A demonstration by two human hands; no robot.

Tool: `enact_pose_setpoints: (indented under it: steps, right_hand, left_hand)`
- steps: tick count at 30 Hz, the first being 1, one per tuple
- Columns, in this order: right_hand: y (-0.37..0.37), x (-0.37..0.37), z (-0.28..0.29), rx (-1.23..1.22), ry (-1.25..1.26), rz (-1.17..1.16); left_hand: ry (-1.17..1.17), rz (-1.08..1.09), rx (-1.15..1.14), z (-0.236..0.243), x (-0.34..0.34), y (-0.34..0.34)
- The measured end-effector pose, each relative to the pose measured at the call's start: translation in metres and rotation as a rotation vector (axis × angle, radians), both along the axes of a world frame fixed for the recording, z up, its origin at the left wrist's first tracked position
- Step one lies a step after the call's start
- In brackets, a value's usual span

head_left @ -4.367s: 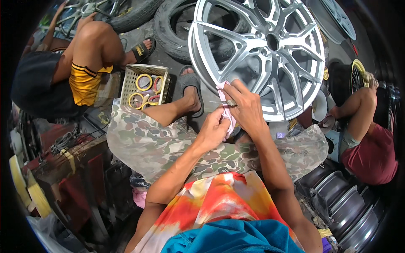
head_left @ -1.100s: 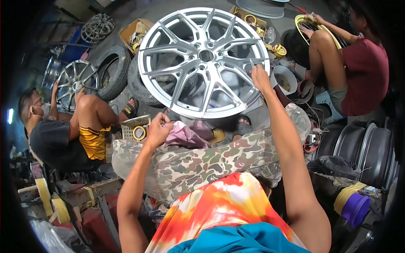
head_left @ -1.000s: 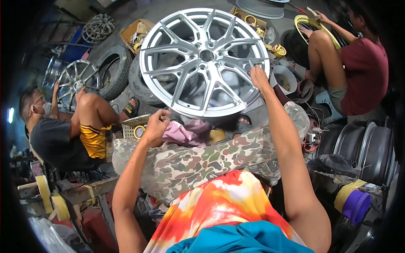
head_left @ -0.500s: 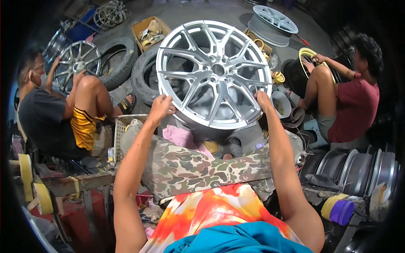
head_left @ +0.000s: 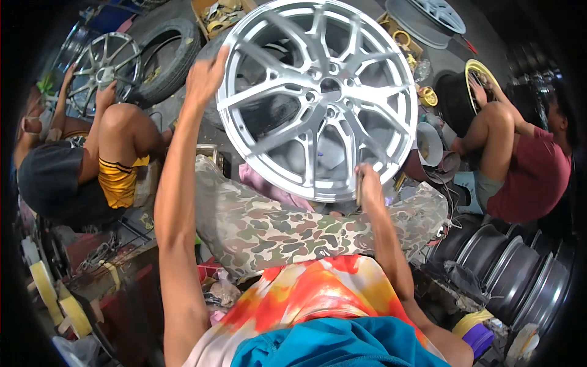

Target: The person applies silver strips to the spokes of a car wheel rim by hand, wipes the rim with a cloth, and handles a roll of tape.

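Note:
A large silver alloy wheel rim [head_left: 320, 103] with split spokes is held up in front of me, its face toward me. The spokes are smeared by motion. My left hand [head_left: 208, 74] is closed on the rim's left edge, thumb up against the outer lip. Low on the right side, my right hand [head_left: 370, 188] grips the lower edge, fingers curled around the lip. Camouflage cloth [head_left: 293, 235] covers my lap below the wheel, and a pink cloth [head_left: 254, 177] lies partly hidden behind its lower left.
A person [head_left: 55, 177] at left handles another spoked wheel [head_left: 103, 74]. At right, a person [head_left: 532, 165] works on a yellow-lipped wheel [head_left: 474, 70]. A tyre [head_left: 183, 61], a box of tape rolls [head_left: 223, 15] and a grey wheel [head_left: 422, 27] stand beyond. Several dark rims [head_left: 510, 263] line the lower right.
The wheel has turned and sits nearer and larger in view. My left hand has moved up along its left edge; my right hand has come down to the lower right edge.

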State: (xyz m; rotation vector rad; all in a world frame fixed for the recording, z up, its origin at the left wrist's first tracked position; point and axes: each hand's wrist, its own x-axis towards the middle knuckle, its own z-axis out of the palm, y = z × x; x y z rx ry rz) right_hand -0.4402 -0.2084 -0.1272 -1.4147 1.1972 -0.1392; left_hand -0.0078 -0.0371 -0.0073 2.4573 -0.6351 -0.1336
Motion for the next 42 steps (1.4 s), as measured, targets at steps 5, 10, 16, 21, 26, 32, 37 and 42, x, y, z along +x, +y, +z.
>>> enact_pose_setpoints:
  steps: [5,10,16,21,26,32,37,42]
  right_hand:
    - [0.059,0.025,0.010,0.531,-0.424,-0.151]
    - [-0.010,0.057,0.062,-0.264,-0.169,0.773]
    - [-0.075,0.179,0.090,-0.743,-0.483,0.961]
    - [-0.082,0.243,0.083,-1.178,-0.572,1.248]
    - [-0.076,0.264,0.070,-1.205,-0.621,1.341]
    - [-0.080,0.264,0.061,-1.214,-0.648,1.345]
    - [-0.087,0.257,0.060,-1.154,-0.515,1.409]
    - [-0.091,0.255,0.056,-1.174,-0.547,1.380]
  left_hand:
    - [-0.084,-0.111,-0.086,0.004,0.060,-0.088]
    - [0.125,-0.092,-0.398,-0.028,0.075,-0.068]
    - [0.486,0.008,-0.548,-0.019,0.004,-0.007]
    - [0.546,0.024,-0.455,-0.013,-0.010,0.019]
    - [0.351,-0.038,-0.351,0.005,-0.012,0.019]
    - [0.316,-0.043,-0.324,0.014,-0.011,0.021]
    - [0.230,-0.045,-0.355,0.017,-0.017,0.023]
    - [0.225,-0.017,-0.325,0.022,-0.016,0.026]
